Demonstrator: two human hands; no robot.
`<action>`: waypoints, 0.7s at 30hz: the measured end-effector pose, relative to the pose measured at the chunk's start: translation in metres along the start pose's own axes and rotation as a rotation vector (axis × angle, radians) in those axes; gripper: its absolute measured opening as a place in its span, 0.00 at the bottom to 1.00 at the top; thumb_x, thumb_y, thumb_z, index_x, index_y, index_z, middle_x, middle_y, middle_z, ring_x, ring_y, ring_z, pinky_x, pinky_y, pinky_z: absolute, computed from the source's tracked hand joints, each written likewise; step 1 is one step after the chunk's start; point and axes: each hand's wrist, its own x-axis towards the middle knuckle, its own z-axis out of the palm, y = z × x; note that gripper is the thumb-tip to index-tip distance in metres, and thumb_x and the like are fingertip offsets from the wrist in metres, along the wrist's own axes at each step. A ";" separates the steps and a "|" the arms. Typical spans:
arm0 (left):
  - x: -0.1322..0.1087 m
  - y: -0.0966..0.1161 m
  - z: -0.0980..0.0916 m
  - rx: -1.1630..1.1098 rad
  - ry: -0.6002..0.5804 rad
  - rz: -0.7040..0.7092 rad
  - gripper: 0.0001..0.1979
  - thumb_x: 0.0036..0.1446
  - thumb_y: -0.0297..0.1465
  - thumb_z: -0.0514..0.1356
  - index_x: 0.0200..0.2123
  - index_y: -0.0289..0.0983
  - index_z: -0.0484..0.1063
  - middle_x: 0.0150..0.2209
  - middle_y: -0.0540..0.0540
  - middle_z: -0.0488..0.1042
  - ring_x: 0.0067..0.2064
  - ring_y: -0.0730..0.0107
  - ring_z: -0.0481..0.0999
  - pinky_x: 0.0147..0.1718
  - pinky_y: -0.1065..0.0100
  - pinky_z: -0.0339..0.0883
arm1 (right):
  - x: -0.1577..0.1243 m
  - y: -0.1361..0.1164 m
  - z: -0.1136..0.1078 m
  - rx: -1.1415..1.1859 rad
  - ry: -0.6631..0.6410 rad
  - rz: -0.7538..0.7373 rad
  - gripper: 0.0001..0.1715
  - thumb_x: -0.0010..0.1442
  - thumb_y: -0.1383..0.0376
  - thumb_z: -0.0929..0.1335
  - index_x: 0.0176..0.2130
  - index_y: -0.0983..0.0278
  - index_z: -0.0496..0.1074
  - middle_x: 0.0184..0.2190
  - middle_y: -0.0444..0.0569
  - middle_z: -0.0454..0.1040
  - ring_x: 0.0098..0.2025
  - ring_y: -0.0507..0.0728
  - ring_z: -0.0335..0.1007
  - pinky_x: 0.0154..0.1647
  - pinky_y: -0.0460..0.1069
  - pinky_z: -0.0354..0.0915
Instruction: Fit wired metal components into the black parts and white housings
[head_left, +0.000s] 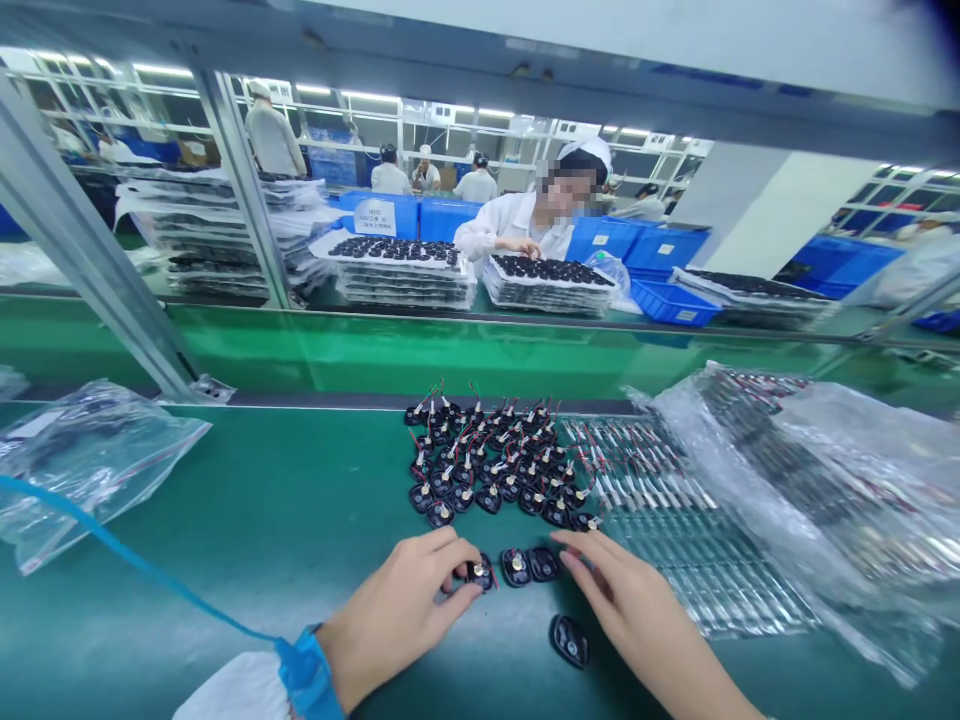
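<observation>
My left hand [409, 598] pinches a black plastic shell [481, 574] with a small round metal part and a red wire. Beside it lie another black shell [515, 567] with a metal part and a black shell [544, 564] in which no metal part shows. My right hand [615, 580] is at the right edge of that last shell, thumb and fingers apart; whether it touches the shell I cannot tell. A loose black shell [570, 641] lies nearer me. Behind my hands stand several wired black shells [489, 498] in close rows.
At right, a clear ribbed tray [720, 570] holds small wired parts, under bubble wrap [750, 500]. A plastic bag [97, 460] lies left. A blue cord [150, 555] runs to my left wristband [307, 670]. Across the green divider [375, 355], a co-worker [536, 215] handles stacked trays [551, 290].
</observation>
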 end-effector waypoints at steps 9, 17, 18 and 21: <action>0.012 -0.002 0.017 0.137 0.134 -0.002 0.10 0.68 0.28 0.59 0.50 0.38 0.76 0.37 0.48 0.77 0.36 0.64 0.79 0.40 0.65 0.72 | 0.001 -0.023 -0.005 0.080 -0.105 -0.167 0.14 0.72 0.62 0.62 0.50 0.52 0.75 0.41 0.44 0.74 0.38 0.53 0.76 0.40 0.47 0.71; -0.009 -0.008 0.013 0.281 0.250 0.247 0.17 0.72 0.36 0.53 0.30 0.38 0.67 0.24 0.52 0.72 0.25 0.70 0.73 0.25 0.71 0.64 | 0.005 -0.034 -0.003 0.063 0.080 -0.207 0.14 0.72 0.63 0.62 0.51 0.56 0.74 0.33 0.42 0.76 0.31 0.53 0.77 0.31 0.47 0.70; -0.010 -0.005 0.013 0.337 0.216 0.361 0.17 0.73 0.35 0.52 0.29 0.38 0.67 0.25 0.50 0.73 0.27 0.68 0.74 0.28 0.70 0.66 | 0.001 -0.032 -0.008 0.076 0.136 -0.217 0.14 0.73 0.63 0.61 0.49 0.56 0.75 0.32 0.41 0.77 0.31 0.52 0.77 0.31 0.45 0.69; -0.008 0.007 0.019 0.355 0.099 0.564 0.08 0.72 0.32 0.54 0.40 0.38 0.72 0.37 0.48 0.80 0.36 0.64 0.79 0.37 0.66 0.73 | -0.011 -0.014 -0.026 0.080 0.356 -0.194 0.13 0.72 0.63 0.62 0.42 0.57 0.75 0.34 0.44 0.81 0.32 0.52 0.78 0.35 0.46 0.69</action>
